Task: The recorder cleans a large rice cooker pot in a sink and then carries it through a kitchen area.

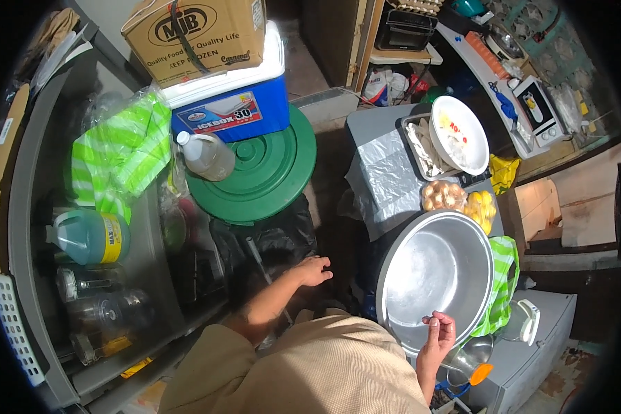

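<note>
My left hand hangs over the dark gap beside a black plastic bag, its fingers loosely bent and holding nothing visible. My right hand is above the near rim of a large aluminium basin, fingertips close to the thumb; whether something small is between them cannot be told. Beyond the basin are a bag of brown round items, a bag of yellow items, a metal tray of pale pieces and a white bowl tilted on it.
A green round lid carries a plastic jug. Behind stand a blue icebox and a cardboard box. On the left shelf is a jug of teal liquid. Glass jars and a grey cabinet stand at right.
</note>
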`<action>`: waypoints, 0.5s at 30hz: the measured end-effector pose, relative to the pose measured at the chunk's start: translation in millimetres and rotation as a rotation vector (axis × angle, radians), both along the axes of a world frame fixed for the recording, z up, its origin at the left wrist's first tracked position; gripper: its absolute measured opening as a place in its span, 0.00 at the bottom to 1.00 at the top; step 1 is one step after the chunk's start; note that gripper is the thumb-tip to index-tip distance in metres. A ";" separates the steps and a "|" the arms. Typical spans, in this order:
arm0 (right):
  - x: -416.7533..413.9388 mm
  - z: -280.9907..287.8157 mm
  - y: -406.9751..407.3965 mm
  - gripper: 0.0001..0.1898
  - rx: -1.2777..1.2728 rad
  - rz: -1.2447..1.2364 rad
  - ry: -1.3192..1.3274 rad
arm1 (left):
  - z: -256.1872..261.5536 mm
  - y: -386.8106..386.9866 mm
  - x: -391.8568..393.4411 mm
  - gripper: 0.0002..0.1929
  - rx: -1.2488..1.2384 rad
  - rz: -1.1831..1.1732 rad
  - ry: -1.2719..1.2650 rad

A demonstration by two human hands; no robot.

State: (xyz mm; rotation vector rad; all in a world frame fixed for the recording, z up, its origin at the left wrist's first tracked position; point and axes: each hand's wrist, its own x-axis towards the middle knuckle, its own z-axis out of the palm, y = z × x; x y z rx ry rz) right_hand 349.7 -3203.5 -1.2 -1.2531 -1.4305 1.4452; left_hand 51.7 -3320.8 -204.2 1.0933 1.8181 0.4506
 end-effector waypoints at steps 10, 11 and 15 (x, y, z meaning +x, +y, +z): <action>12.4 -5.8 -2.9 0.02 0.001 -0.049 0.017 | 42.5 39.6 -4.7 0.12 -0.064 0.305 -0.221; 15.9 -5.4 -5.2 0.01 0.023 -0.063 0.033 | 26.4 37.7 -5.2 0.09 0.231 0.235 -0.070; 23.9 -13.0 -12.7 0.05 -0.032 -0.167 -0.082 | 32.5 62.7 -8.5 0.16 0.312 0.149 0.043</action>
